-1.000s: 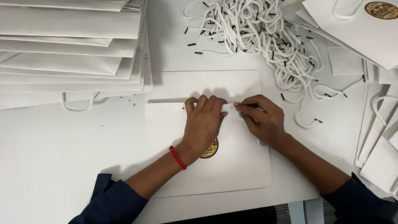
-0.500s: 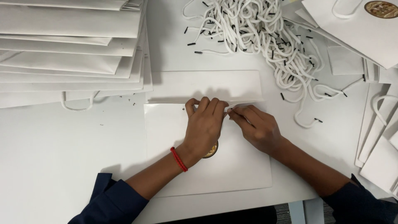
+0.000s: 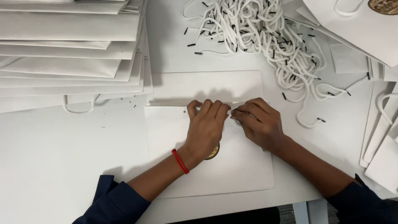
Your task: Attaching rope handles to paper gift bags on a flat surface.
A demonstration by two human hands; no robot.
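Observation:
A flat white paper bag (image 3: 244, 174) lies on the table in front of me, with a round gold seal (image 3: 214, 153) partly under my wrist. My left hand (image 3: 206, 129), with a red string bracelet, curls its fingers over the bag's top edge and holds it down. My right hand (image 3: 260, 122) sits just to its right. Its fingertips are pinched together at the same edge on a thin white cord end, mostly hidden by the fingers. The two hands nearly touch.
A tangled pile of white cords with black tips (image 3: 265, 37) lies at the back right, and loose black tips are scattered around it. A tall stack of flat white bags (image 3: 70, 54) fills the left. More bags (image 3: 383, 145) lie along the right edge and in the top right corner (image 3: 356, 25).
My right hand has slid left along the bag's top edge until its fingertips meet my left hand. The left hand has stayed in place on the bag.

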